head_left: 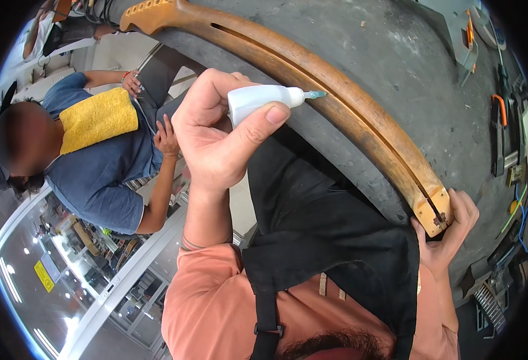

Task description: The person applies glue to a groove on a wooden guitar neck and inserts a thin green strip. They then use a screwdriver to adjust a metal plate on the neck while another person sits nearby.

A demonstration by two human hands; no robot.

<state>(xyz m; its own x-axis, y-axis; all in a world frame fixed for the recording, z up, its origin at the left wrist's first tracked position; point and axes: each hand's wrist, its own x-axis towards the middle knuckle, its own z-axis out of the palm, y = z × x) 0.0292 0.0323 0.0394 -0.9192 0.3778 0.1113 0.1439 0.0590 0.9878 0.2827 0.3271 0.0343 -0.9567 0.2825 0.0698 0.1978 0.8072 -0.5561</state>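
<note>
From where I'm standing, the guitar neck is bare, honey-brown wood with darker, smudgy patches. A narrow dark slot runs along most of it. The wide head at the far left has a row of round holes, while the squared near end is paler, with small holes and a dark reddish-brown spot where the slot finishes.

It stretches slantwise over the grey table, beyond both hands. The right hand is clasped around the pale end, thumb on one side, fingers on the other. The left hand, about midway along, pinches a small white squeeze bottle between thumb and curled fingers. The bottle's bluish tip points at the slot; I can't tell whether it touches the wood.
</note>
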